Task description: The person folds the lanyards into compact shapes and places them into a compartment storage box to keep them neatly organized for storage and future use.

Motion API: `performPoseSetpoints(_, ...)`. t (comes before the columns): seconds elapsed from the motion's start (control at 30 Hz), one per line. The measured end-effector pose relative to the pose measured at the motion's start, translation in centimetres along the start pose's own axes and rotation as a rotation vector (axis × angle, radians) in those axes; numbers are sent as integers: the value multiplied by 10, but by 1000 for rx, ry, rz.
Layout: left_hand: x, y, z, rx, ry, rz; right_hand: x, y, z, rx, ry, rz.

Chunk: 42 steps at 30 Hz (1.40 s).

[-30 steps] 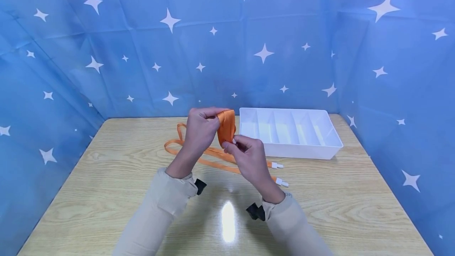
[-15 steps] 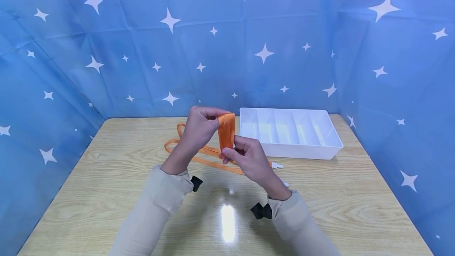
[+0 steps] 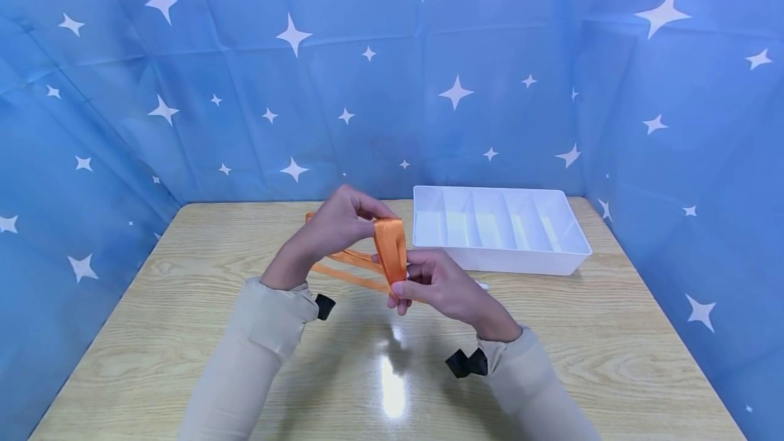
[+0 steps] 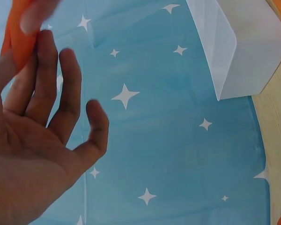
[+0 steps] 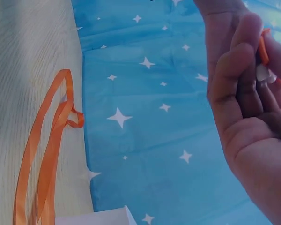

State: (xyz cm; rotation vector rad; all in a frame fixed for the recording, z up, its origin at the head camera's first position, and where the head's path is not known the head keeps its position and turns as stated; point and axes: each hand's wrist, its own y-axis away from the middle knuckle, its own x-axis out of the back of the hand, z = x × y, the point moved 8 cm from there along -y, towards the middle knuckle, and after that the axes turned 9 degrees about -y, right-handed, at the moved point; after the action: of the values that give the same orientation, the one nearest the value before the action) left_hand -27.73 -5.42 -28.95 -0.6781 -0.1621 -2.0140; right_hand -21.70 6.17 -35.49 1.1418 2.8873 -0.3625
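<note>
A folded orange lanyard (image 3: 389, 247) is stretched upright between both hands above the table. At its top fold, my left hand (image 3: 339, 224) pinches it between thumb and fingers; in the left wrist view the other fingers of the left hand (image 4: 56, 117) spread loosely away from it. Lower down, my right hand (image 3: 442, 286) grips the bottom end of the bundle. A small white clip (image 5: 263, 73) shows among the right fingers in the right wrist view. Behind the hands, more orange lanyards (image 3: 350, 278) lie looped on the table, partly hidden by the left hand and the bundle.
A white tray (image 3: 520, 261) with several slanted compartments stands at the table's back, right of the hands. One white clip end (image 3: 482, 286) peeks out beyond the right hand. A blue star-patterned curtain (image 3: 367, 87) encloses the wooden table (image 3: 612, 359) at the back and sides.
Both hands have come down, carrying the folded lanyard lower and nearer. The right hand has slid down to the bundle's bottom end and now covers more of the lanyards behind.
</note>
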Motion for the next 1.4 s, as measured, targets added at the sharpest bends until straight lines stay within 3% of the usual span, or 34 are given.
performPoseSetpoints(0.23, -8, 1, -1, -12, 24, -83, -6, 5, -4, 63, -39, -77)
performPoseSetpoints(0.47, -13, 2, 0, -26, 98, -97, -10, 9, -13, 124, -70, -67)
performPoseSetpoints(0.63, -14, 2, 3, -109, 107, -41, -6, 16, -17, 136, -76, -23)
performPoseSetpoints(0.8, -13, 3, 9, -199, 26, 58, -2, 19, -18, 144, -80, 12)
performPoseSetpoints(0.97, -18, 4, 6, -183, 9, 70, 0, 22, -20, 174, -115, 37)
performPoseSetpoints(1.2, -37, 4, -10, -114, 229, -13, 3, 22, -17, 186, -132, 83)
performPoseSetpoints(1.4, -47, 4, -19, -79, 351, 11, 7, 22, -11, 179, -168, 119)
